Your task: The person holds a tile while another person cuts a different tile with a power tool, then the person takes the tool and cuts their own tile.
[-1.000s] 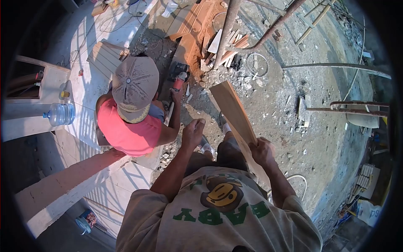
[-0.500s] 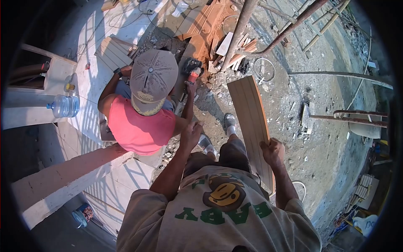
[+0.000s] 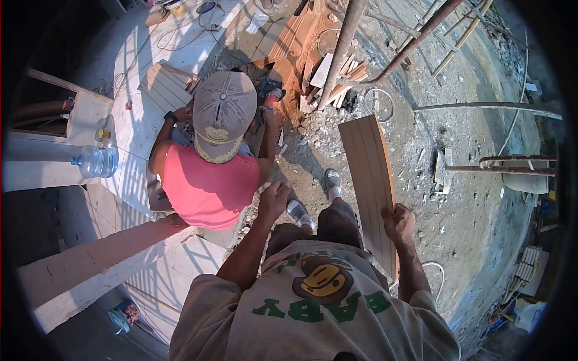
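Observation:
My right hand (image 3: 400, 224) grips the right edge of a long brown tile plank (image 3: 368, 174), which stands tilted along my right side, its lower end by my shirt. The plank has thin lines along its length and an orange edge. My left hand (image 3: 274, 200) is raised in front of my left thigh with its fingers curled; whether anything small is inside cannot be seen. To the left, a co-worker in a cap and pink shirt (image 3: 208, 186) bends over a red and black power tool (image 3: 272, 99).
Cut tile strips (image 3: 352, 75) lie in a pile near metal scaffold poles (image 3: 346, 45). More planks (image 3: 165, 87) rest on the pale floor beyond the co-worker. A water bottle (image 3: 99, 162) lies at the left, above a concrete beam (image 3: 102, 259). Rubble covers the ground (image 3: 433, 240).
The view has shifted slightly, so most things sit a little further right. The co-worker's tool and hand have moved slightly. My right hand still holds the plank.

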Tool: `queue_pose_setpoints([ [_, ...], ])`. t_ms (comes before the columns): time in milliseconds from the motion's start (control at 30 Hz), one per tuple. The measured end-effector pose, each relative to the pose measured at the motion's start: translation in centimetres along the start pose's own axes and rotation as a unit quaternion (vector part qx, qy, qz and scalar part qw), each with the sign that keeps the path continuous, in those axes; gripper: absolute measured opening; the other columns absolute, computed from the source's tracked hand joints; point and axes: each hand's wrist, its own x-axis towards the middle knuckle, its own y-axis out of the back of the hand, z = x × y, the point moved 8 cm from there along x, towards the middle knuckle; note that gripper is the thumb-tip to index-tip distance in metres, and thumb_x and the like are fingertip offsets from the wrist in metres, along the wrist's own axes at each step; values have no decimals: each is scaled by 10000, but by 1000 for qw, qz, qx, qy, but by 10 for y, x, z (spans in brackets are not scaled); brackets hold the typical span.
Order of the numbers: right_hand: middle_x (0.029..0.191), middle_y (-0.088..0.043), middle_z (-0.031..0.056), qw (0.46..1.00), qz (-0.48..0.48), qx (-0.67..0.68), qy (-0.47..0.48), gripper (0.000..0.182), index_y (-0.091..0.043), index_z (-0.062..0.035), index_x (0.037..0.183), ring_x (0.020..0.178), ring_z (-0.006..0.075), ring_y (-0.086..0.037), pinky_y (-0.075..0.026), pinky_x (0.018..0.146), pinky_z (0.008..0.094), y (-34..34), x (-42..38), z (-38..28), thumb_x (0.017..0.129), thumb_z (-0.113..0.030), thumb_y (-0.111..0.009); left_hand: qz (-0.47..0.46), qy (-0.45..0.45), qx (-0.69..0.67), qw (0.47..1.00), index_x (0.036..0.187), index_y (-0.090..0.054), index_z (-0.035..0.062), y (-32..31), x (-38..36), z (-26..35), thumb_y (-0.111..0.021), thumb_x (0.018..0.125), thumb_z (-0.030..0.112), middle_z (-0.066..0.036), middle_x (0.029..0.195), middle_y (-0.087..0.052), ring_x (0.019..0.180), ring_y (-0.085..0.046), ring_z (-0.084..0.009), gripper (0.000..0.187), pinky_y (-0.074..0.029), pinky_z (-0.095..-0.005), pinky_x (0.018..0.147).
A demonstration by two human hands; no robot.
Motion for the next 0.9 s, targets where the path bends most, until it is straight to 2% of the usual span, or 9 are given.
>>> queue_pose_setpoints([
  [200, 617, -564, 200, 999, 11, -29, -9, 324, -564, 8, 641, 579, 358, -585, -437, 537, 418, 0, 1, 3, 718, -296, -647, 11, -11, 3, 1000, 1027, -636, 8, 12, -3, 5, -525, 899, 360, -141, 831, -662, 794, -642, -245, 391, -478, -337, 738],
  [333, 637, -574, 215, 1000, 15, -21, -9, 320, -579, 10, 658, 597, 370, -592, -444, 547, 423, -1, -1, -3, 716, -298, -646, 8, 0, -22, 1000, 1026, -633, 3, 14, -4, -14, -528, 898, 365, -136, 825, -660, 786, -640, -241, 398, -478, -340, 735],
  [567, 635, -584, 205, 999, -1, -32, -10, 308, -595, 3, 670, 602, 357, -603, -451, 552, 416, -8, -5, -4, 712, -299, -639, 18, 4, -10, 1000, 1006, -631, -5, 25, -11, -19, -530, 897, 378, -137, 815, -656, 772, -635, -235, 411, -474, -344, 710],
  [633, 664, -589, 196, 999, -15, -27, -22, 280, -585, -23, 648, 644, 383, -597, -456, 578, 451, -7, -5, -8, 712, -289, -645, 19, 3, -8, 1000, 1004, -631, -6, 27, -11, -20, -532, 897, 379, -139, 817, -658, 773, -636, -234, 411, -474, -344, 709],
  [900, 659, -583, 191, 999, -15, -36, -19, 304, -567, -14, 636, 617, 381, -587, -445, 565, 450, -2, -2, -23, 724, -293, -647, 19, 10, -7, 1000, 1005, -633, 1, 34, -12, -28, -527, 901, 381, -148, 813, -657, 780, -642, -241, 407, -475, -342, 709],
])
